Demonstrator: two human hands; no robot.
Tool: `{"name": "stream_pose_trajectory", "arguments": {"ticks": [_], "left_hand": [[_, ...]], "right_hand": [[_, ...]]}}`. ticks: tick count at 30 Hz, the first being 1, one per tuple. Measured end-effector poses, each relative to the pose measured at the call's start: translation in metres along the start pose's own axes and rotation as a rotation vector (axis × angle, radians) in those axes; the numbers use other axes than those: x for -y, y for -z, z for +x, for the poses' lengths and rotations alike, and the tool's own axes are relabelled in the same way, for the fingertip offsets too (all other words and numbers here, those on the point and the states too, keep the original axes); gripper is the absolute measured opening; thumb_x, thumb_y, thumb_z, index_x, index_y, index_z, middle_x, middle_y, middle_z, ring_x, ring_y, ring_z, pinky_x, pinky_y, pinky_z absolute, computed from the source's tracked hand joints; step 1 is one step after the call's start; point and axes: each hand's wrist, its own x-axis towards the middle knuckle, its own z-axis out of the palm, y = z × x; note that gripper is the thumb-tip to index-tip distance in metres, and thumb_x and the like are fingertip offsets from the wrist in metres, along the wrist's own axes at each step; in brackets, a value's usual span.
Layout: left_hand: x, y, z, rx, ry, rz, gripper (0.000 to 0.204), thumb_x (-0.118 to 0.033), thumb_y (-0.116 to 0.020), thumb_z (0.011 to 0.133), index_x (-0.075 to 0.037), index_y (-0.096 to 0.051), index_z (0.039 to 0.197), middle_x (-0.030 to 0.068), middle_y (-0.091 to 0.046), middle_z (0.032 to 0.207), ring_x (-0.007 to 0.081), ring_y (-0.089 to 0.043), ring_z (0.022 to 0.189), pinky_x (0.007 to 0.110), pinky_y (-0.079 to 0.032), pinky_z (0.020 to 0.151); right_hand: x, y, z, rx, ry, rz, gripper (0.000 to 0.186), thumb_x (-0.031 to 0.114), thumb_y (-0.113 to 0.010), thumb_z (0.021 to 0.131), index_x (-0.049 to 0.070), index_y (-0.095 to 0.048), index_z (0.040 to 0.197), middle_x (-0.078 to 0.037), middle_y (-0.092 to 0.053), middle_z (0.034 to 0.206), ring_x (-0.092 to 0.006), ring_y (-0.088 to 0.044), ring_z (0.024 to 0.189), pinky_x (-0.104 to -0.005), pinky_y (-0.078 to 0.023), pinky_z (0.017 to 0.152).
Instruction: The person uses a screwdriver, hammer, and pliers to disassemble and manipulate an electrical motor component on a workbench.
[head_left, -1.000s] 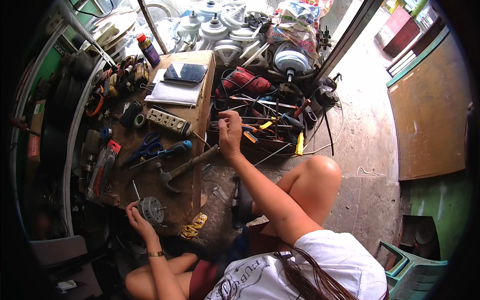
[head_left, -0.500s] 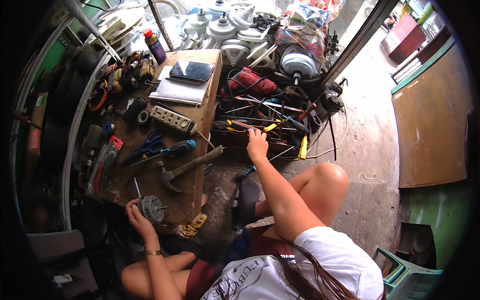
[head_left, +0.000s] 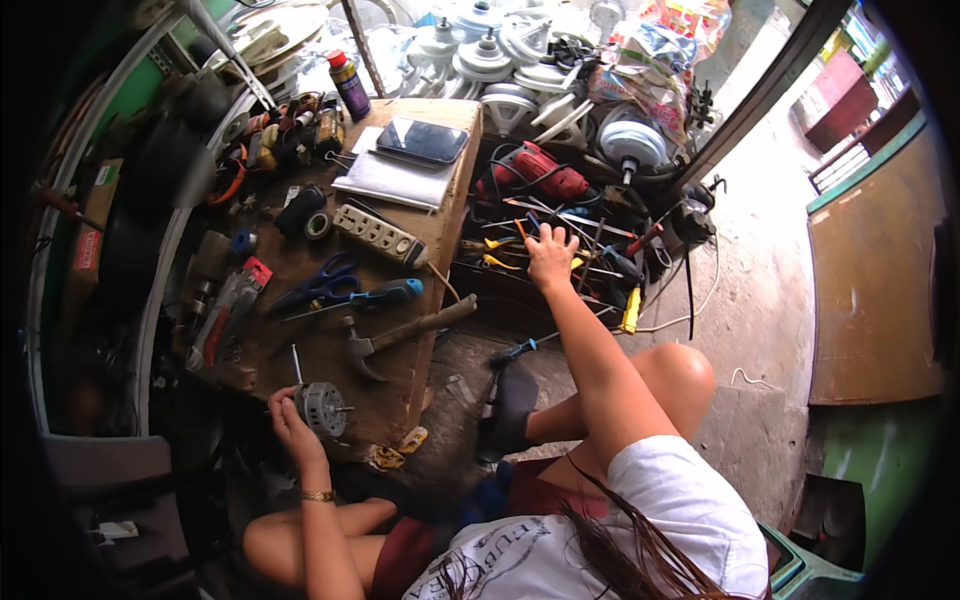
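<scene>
My left hand [head_left: 292,424] is closed around a small grey electric motor [head_left: 324,410], its shaft pointing right, at the near corner of the wooden workbench [head_left: 400,375]. A thin metal rod [head_left: 296,364] stands up just behind it. My right hand [head_left: 551,258] reaches over a dark toolbox [head_left: 500,278] crowded with tools. Its fingers are spread among them, and I see nothing held, though the fingertips are partly lost in the clutter. Close by lie yellow-handled pliers [head_left: 499,262], and a yellow-handled tool [head_left: 631,310] leans at the box's near right corner.
On the bench are a hammer [head_left: 410,333], a blue-handled screwdriver [head_left: 390,292], blue scissors [head_left: 318,284], a power strip [head_left: 380,236], a phone [head_left: 422,140] and a spray can [head_left: 349,86]. A red power tool [head_left: 540,171] sits in the toolbox. White fan parts [head_left: 485,58] are piled behind.
My right hand has moved deeper into the toolbox, and its fingers have spread. My left hand still holds the motor. The whole view has shifted slightly.
</scene>
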Motion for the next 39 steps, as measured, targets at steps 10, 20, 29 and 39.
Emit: {"name": "stream_pose_trajectory", "arguments": {"ticks": [10,20,29,39], "left_hand": [[-0.004,-0.009,-0.004,-0.09,-0.06,0.054,0.022,-0.014,-0.041,0.1,-0.002,-0.06,0.097,0.006,-0.056,0.097,0.0175,-0.052,0.095,0.03,-0.04,0.089],[-0.025,-0.001,-0.012,-0.12,-0.038,0.13,0.025,-0.016,-0.044,0.1,-0.005,-0.056,0.118,0.0115,-0.05,0.11,0.022,-0.05,0.104,0.033,-0.04,0.094],[0.004,0.018,-0.02,-0.083,-0.022,0.409,0.033,-0.032,-0.058,0.092,-0.014,-0.061,0.119,0.0155,-0.041,0.134,0.0343,-0.037,0.125,0.047,-0.032,0.104],[-0.098,0.058,0.023,0.203,-0.558,0.239,0.059,-0.023,-0.069,0.086,-0.005,-0.044,0.136,0.0168,-0.051,0.13,0.0329,-0.048,0.124,0.043,-0.034,0.107]], "right_hand": [[0.038,-0.079,0.039,0.14,0.243,-0.164,0.018,0.023,-0.056,0.087,0.017,-0.072,0.091,-0.002,-0.062,0.099,-0.0229,-0.052,0.11,-0.055,-0.033,0.095],[0.025,-0.018,0.059,0.182,0.228,-0.081,0.019,0.024,-0.054,0.091,0.014,-0.057,0.107,-0.001,-0.057,0.105,-0.0223,-0.048,0.118,-0.0738,-0.013,0.107],[-0.005,0.093,0.13,-0.108,0.002,0.807,0.021,0.023,-0.059,0.092,0.012,-0.06,0.11,-0.016,-0.065,0.083,-0.0283,-0.062,0.069,-0.0388,-0.047,0.065],[0.175,0.307,0.113,0.75,1.195,0.869,0.028,0.014,-0.073,0.083,0.003,-0.068,0.108,-0.011,-0.068,0.099,-0.0218,-0.064,0.092,-0.0348,-0.05,0.082]]}}
